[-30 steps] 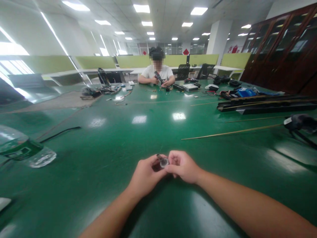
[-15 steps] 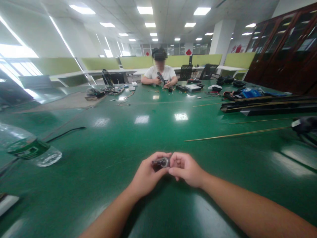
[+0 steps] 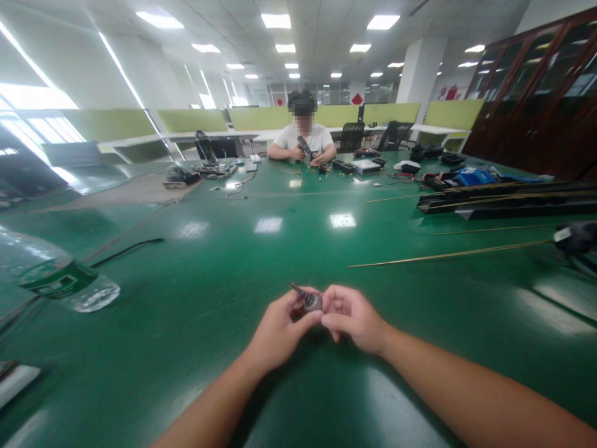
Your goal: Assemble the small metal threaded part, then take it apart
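Observation:
Between my two hands, just above the green tabletop [image 3: 224, 249], is a small dark metal part [image 3: 313, 303] with a round body and a stepped shaft. The shaft points up and to the left. My left hand [image 3: 282, 326] is closed around the part, with the thumb along its near side. My right hand [image 3: 352, 316] has its fingers curled and pinched at the part's right side. Those fingertips partly hide the part's right end.
A clear plastic bottle [image 3: 60, 277] lies at left near a black cable [image 3: 128, 250]. Thin brass rods [image 3: 448, 254] and black channels [image 3: 513, 200] lie at right. Across the table a person [image 3: 303, 137] holds a dark power tool [image 3: 304, 146] among small parts.
The metal part has turned in my hands: its shaft pointed left and now tilts upward to the left, showing more of the round body. My hands have hardly moved.

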Tool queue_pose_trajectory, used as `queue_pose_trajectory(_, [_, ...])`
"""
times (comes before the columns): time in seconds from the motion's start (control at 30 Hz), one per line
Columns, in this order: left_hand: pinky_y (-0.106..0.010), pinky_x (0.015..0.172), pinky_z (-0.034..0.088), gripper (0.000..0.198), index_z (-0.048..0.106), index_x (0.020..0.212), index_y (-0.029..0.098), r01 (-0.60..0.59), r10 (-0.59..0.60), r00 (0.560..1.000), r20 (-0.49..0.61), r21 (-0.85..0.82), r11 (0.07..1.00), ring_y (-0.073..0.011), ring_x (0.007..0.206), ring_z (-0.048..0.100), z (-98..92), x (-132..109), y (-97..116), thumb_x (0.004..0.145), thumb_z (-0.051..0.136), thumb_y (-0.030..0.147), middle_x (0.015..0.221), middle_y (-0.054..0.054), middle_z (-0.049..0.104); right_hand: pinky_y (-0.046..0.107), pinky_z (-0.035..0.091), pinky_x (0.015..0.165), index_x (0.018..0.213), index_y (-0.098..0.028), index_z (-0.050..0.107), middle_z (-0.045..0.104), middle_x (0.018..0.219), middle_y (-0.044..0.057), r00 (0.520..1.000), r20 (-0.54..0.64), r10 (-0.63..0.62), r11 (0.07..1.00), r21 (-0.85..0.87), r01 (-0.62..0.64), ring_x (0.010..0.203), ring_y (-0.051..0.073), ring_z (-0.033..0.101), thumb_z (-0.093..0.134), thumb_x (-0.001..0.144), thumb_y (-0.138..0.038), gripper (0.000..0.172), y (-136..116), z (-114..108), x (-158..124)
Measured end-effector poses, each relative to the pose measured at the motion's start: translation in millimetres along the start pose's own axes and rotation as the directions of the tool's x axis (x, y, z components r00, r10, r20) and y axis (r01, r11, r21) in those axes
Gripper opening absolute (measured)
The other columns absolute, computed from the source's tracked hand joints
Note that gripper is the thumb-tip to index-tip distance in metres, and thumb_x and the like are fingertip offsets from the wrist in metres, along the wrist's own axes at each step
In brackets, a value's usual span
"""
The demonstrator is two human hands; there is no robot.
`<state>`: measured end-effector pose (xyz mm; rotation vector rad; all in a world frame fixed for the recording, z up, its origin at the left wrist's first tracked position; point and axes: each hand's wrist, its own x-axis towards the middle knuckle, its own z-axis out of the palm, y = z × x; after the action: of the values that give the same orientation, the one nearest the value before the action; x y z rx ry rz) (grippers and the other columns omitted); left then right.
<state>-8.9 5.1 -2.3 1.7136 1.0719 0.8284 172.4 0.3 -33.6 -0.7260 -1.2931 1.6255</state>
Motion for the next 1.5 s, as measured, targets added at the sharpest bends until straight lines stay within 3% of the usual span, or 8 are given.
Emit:
queue_pose_trajectory(0.23, [-0.031,0.083,0.057,0.033,0.067,0.101,0.016,0.012,-0.015,0.985,-0.172,-0.022,1.0,-0.0205,0.09,0.069,-2.9,1,0,0.075,0.076,0.033,0.097,-0.005,0.073,0.021,0.036,0.045,0.098,-0.015,0.058,0.052,0.056,-0.008,1.0,-0.007,-0.024,1.0,-0.002,0.024,0.043,0.009,0.048,0.071,0.075,-0.028,0.03,-3,-1,-2])
queue_pose_trajectory(0.37, [-0.03,0.08,0.058,0.03,0.07,0.098,0.017,-0.037,0.058,0.962,-0.267,0.085,0.996,-0.019,0.088,0.068,-6.9,0,-4,0.073,0.078,0.03,0.097,-0.005,0.071,0.022,0.038,0.049,0.106,-0.017,0.054,0.051,0.059,-0.008,0.987,-0.146,-0.072,0.992,-0.109,0.057,0.048,0.01,0.049,0.067,0.076,-0.021,0.033,0,1,-1])
queue_pose_trajectory(0.53, [-0.026,0.071,0.054,0.024,0.073,0.1,0.024,-0.17,0.233,0.955,-0.185,0.306,0.937,-0.0172,0.086,0.065,-8.3,-2,-3,0.077,0.077,0.028,0.096,-0.003,0.069,0.025,0.044,0.063,0.107,-0.019,0.056,0.058,0.082,-0.002,0.945,-0.275,-0.176,0.925,-0.375,0.063,0.068,0.012,0.056,0.062,0.071,-0.009,0.038,6,2,1])
queue_pose_trajectory(0.77, [-0.026,0.08,0.05,0.03,0.071,0.111,0.029,-0.294,0.359,0.931,-0.062,0.456,0.84,-0.016,0.092,0.062,-7.5,-3,-4,0.082,0.073,0.022,0.099,-0.002,0.066,0.027,0.047,0.068,0.106,-0.019,0.057,0.061,0.089,0.001,0.953,-0.253,-0.169,0.917,-0.394,0.058,0.076,0.015,0.06,0.059,0.074,-0.01,0.033,1,6,-1])
queue_pose_trajectory(0.93, [-0.026,0.088,0.049,0.035,0.067,0.116,0.03,-0.312,0.362,0.931,-0.052,0.404,0.86,-0.0152,0.098,0.065,-8.4,-3,-11,0.083,0.072,0.02,0.107,0.0,0.07,0.028,0.049,0.071,0.1,-0.018,0.057,0.064,0.091,0.002,0.952,-0.252,-0.173,0.915,-0.399,0.061,0.08,0.017,0.064,0.059,0.074,-0.01,0.027,-2,8,-2])
queue_pose_trajectory(1.07, [-0.029,0.094,0.048,0.042,0.063,0.119,0.028,-0.231,0.295,0.949,-0.112,0.387,0.893,-0.0173,0.105,0.064,-7.8,-3,-11,0.079,0.074,0.018,0.115,-0.001,0.069,0.028,0.048,0.07,0.098,-0.018,0.058,0.064,0.09,0.001,0.954,-0.247,-0.168,0.907,-0.417,0.052,0.075,0.016,0.062,0.059,0.073,-0.009,0.027,-1,6,-2])
queue_pose_trajectory(1.27, [-0.025,0.079,0.049,0.024,0.064,0.099,0.023,-0.192,0.244,0.963,-0.11,0.353,0.916,-0.0149,0.088,0.064,-6.1,-5,-4,0.078,0.072,0.016,0.095,0.002,0.069,0.027,0.048,0.067,0.097,-0.018,0.06,0.064,0.086,0.001,0.955,-0.236,-0.182,0.889,-0.454,0.058,0.074,0.016,0.062,0.061,0.073,-0.011,0.025,-4,6,-4])
queue_pose_trajectory(1.5, [-0.025,0.076,0.047,0.02,0.066,0.095,0.024,-0.2,0.245,0.966,-0.084,0.362,0.911,-0.0146,0.085,0.064,-5.9,-3,-4,0.078,0.071,0.016,0.091,0.002,0.069,0.028,0.05,0.07,0.09,-0.017,0.066,0.069,0.085,0.004,0.956,-0.232,-0.178,0.858,-0.513,0.035,0.076,0.018,0.065,0.062,0.073,-0.012,0.018,-4,6,-3])
